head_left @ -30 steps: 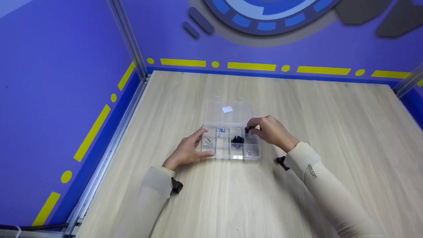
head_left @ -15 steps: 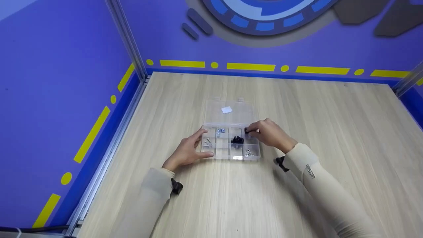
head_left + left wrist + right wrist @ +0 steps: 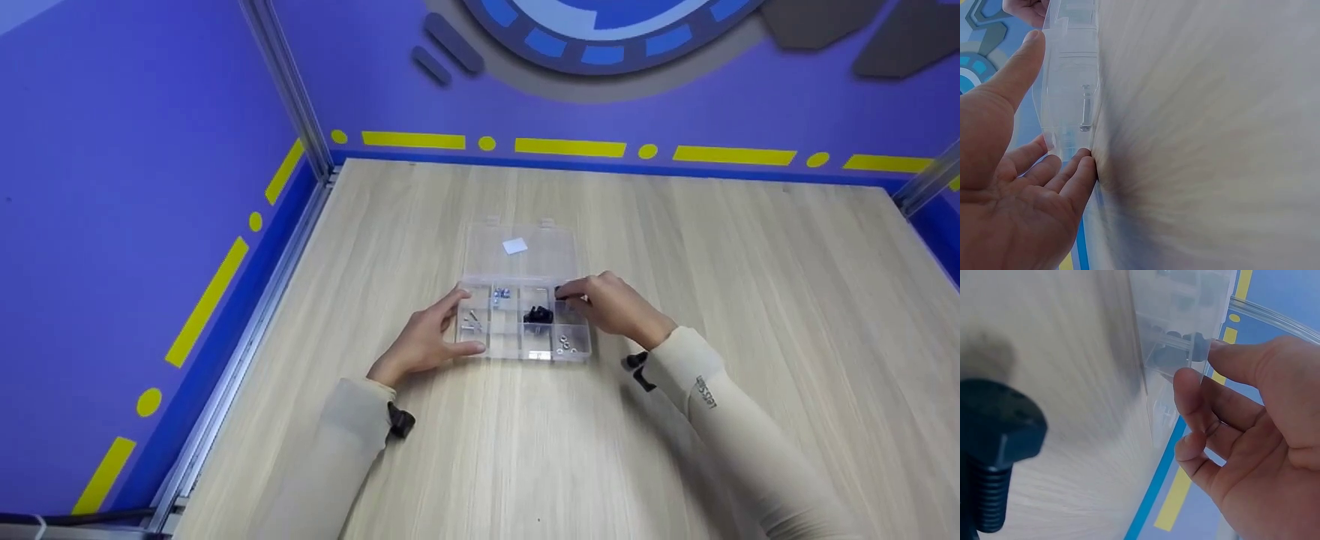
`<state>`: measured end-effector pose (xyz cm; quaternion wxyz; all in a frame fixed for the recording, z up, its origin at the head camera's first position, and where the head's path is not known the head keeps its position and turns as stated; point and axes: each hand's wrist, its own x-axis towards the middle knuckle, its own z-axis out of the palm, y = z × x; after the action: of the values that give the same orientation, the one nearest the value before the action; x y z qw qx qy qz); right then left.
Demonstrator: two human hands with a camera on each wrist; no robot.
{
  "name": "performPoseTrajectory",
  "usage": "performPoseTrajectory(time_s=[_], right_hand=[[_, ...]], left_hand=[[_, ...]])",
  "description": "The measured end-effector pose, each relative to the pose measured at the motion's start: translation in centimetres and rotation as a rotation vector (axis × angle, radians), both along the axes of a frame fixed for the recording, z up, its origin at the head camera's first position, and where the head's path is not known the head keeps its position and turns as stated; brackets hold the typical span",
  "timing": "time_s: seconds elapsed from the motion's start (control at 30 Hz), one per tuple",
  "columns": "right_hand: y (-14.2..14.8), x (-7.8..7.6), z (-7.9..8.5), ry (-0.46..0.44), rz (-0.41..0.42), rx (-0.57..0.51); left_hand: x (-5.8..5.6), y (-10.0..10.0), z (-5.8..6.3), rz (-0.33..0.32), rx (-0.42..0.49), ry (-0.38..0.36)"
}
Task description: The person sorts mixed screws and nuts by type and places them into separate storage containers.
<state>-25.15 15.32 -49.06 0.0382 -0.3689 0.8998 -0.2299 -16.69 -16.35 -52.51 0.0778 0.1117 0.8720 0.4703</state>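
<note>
A clear plastic compartment box (image 3: 506, 343) lies on the wooden table, its lid folded back. My left hand (image 3: 424, 341) steadies the box at its left end, thumb along the front edge and fingers against the end wall. At the back right compartment, my right hand (image 3: 619, 304) pinches a small black part (image 3: 559, 292), mostly hidden by the fingertips; its exact kind I cannot tell. Through the clear wall, dark pieces (image 3: 1169, 357) show near those fingertips. Other compartments contain black parts (image 3: 538, 315), screws (image 3: 472, 321), nuts (image 3: 565, 344) and small blue-and-silver pieces (image 3: 501, 295).
A white paper label (image 3: 515, 246) sits on the open lid (image 3: 487, 255). Pale wooden tabletop (image 3: 525, 450) surrounds the box. Blue panels (image 3: 150, 187) and a metal post (image 3: 292, 90) border the table at the left and back.
The right fingertips have sunk slightly lower into the back right compartment with the black part, which shows less now. The left hand and the box stay in place.
</note>
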Motion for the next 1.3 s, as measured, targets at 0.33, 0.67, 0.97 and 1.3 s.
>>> performPoseTrajectory(time_s=[0.33,0.67,0.97,1.3], right_hand=[[0.2,-0.1,-0.1,-0.001,0.009,-0.016],[0.9,0.0,0.2,0.042,0.000,-0.028],[1.0,0.3,0.4,0.089,0.019,-0.021],[1.2,0.2,0.4,0.116,0.008,-0.002]], left_hand=[[-0.1,-0.1,-0.1,-0.008,0.010,0.007],[-0.1,-0.1,0.0,-0.009,0.000,-0.004],[-0.1,-0.2,-0.2,-0.021,0.023,0.025],[0.0,-0.1,0.1,-0.016,0.025,0.015]])
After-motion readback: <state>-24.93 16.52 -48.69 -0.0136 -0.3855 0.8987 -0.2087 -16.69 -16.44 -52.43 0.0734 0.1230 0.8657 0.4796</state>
